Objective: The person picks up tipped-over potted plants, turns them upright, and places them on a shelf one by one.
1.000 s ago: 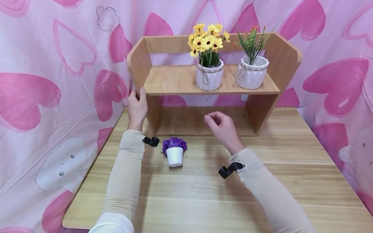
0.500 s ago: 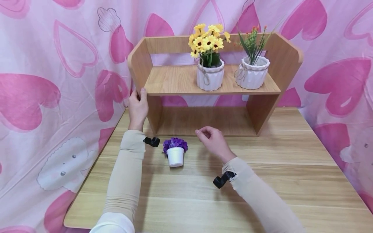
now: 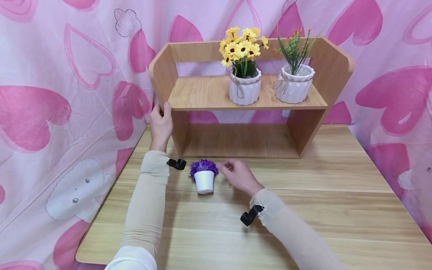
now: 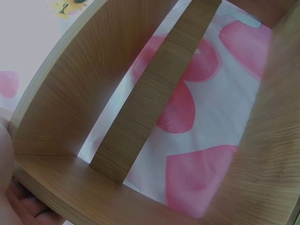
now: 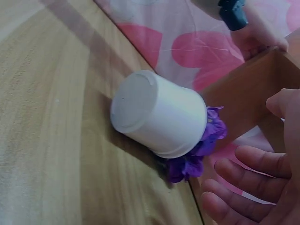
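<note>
A small white pot (image 3: 204, 182) of purple flowers (image 3: 204, 166) lies tipped over on the table, its blooms toward the shelf and its base toward the near edge. Just right of the blooms is my right hand (image 3: 240, 177), fingers loosely bent and holding nothing. From the right wrist view, the pot (image 5: 176, 119) shows its round base, and the fingers (image 5: 248, 178) are spread beside the blooms. My left hand (image 3: 161, 125) grips the left side panel of the wooden shelf (image 3: 199, 92), thumb at the front edge. Its fingers curl round the panel's outside in the left wrist view.
On the upper board stand a ribbed white pot (image 3: 244, 91) of yellow flowers and, to its right, another white pot (image 3: 294, 88) with orange-tipped greenery. The wooden table (image 3: 320, 210) carries everything. Pink heart-patterned cloth (image 3: 86, 112) hangs behind and at both sides.
My right hand has come down and left, from in front of the lower shelf to beside the purple flowers. The left hand keeps its grip on the panel, and the pots have stayed put.
</note>
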`<state>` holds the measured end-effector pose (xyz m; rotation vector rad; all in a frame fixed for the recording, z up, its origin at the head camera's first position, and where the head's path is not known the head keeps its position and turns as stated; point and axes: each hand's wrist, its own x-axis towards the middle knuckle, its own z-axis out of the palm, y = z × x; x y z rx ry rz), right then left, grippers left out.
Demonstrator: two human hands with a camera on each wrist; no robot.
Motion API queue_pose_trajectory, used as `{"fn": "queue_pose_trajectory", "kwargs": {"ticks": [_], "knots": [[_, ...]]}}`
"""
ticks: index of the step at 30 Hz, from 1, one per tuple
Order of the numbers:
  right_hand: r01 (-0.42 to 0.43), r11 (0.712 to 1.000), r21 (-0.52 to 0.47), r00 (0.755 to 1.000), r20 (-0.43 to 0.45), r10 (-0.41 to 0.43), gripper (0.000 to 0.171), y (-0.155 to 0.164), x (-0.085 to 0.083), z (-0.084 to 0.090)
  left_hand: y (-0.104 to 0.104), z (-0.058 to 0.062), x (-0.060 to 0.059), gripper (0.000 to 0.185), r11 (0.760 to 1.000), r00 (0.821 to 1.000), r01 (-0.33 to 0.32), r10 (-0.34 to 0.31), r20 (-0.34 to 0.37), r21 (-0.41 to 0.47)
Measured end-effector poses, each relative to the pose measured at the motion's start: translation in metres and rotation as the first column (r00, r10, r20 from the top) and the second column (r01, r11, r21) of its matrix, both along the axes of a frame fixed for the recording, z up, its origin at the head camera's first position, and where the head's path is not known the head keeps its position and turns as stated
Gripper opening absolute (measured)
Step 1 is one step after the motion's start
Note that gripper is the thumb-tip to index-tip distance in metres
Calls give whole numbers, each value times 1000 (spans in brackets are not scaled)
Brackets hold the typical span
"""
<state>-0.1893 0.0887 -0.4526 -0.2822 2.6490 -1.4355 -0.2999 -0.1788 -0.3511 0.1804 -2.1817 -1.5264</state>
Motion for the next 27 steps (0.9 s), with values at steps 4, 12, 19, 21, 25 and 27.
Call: {"fn": "queue_pose_trajectory", "kwargs": {"ticks": [4,12,19,21,25,27], "knots": [[-6,1000,14,1000,22,6,39,-5,1,-5,0,0,0,57,1000,1000,-1,1,-5,2],[-29,999,36,998,53,27,40,-15,2,-14,-1,0,0,58,1000,1000,2,-1,10,-4],[-33,992,121,996,82,23,57,-26,0,-18,-3,-1,1,58,1000,1000,-4,4,7,-3],[-35,989,144,996,90,23,63,-30,-1,-19,-3,-1,1,57,1000,1000,-4,4,-4,0],[-26,983,180,993,117,4,78,-37,-3,-20,-3,-2,0,56,1000,1000,8,-8,-25,0],[-22,981,191,992,130,-3,83,-39,-3,-22,-3,-2,0,55,1000,1000,16,-16,-22,-1]]}}
